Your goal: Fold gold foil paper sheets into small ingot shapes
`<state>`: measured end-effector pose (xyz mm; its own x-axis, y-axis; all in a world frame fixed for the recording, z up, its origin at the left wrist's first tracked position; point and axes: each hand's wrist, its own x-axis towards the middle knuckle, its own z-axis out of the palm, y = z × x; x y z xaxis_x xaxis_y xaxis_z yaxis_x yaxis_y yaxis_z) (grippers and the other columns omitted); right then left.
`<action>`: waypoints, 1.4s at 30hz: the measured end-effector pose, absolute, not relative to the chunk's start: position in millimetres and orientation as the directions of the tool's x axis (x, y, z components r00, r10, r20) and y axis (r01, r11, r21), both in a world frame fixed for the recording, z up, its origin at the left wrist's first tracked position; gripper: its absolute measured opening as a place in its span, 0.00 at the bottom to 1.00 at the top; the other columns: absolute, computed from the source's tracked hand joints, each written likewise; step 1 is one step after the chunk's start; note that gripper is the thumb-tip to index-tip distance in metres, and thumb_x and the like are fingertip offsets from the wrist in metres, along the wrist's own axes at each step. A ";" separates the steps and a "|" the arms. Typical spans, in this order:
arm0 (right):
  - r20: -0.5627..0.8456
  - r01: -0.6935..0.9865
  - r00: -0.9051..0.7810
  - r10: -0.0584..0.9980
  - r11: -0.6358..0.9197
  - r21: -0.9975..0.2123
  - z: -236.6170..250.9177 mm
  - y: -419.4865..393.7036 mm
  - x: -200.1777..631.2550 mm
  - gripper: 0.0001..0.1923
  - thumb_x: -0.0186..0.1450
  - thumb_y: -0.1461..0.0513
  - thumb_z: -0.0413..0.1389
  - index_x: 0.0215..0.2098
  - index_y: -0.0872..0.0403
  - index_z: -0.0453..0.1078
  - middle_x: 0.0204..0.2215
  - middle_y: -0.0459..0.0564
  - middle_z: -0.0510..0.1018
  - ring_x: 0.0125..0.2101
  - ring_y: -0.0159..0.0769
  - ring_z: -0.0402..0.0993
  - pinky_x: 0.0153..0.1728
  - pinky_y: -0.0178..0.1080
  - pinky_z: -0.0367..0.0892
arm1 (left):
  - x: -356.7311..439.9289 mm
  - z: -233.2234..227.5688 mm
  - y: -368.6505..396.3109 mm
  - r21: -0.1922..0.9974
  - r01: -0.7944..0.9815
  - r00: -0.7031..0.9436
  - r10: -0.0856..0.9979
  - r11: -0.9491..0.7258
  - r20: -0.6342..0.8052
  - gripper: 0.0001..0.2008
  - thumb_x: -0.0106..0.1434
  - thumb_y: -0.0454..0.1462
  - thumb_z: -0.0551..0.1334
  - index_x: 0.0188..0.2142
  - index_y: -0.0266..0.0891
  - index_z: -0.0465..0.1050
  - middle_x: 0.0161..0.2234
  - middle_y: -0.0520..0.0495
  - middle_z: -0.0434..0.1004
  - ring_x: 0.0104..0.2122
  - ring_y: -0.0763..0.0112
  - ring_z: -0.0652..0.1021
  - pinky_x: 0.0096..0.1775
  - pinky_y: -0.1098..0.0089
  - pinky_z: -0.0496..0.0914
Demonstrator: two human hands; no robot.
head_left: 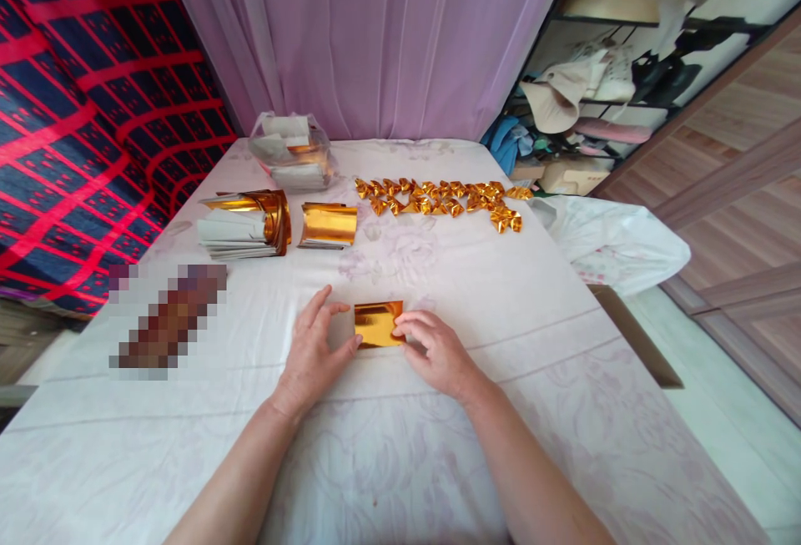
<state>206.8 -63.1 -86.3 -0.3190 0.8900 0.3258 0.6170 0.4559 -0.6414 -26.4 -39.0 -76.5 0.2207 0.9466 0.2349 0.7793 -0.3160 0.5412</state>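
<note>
A small rectangle of shiny gold foil paper lies on the cloth-covered table between my hands. At its left side, my left hand has its fingers spread, with the thumb tip at the lower left corner. My right hand pinches the right edge between thumb and fingers, where the foil bends slightly. Beyond the hands rest a short stack of gold foil sheets and a larger fanned stack with white backs showing. Several folded gold foil pieces line up in rows at the far right.
A clear plastic bag with more sheets stands at the table's back left. To the left lies a pixelated object. A white plastic bag hangs by the right edge, near shelves of shoes and hats. A purple curtain closes off the back.
</note>
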 end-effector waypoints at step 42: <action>0.377 0.730 -0.370 0.849 0.516 -0.448 -79.3 -61.1 199.8 0.08 0.68 0.63 0.53 0.40 0.52 0.74 0.38 0.51 0.77 0.39 0.38 0.72 0.43 0.42 0.70 | -24.0 -67.0 -39.5 0.348 0.775 0.436 0.844 -0.528 0.313 0.06 0.65 0.39 0.61 0.34 0.45 0.78 0.39 0.48 0.79 0.40 0.61 0.75 0.43 0.58 0.65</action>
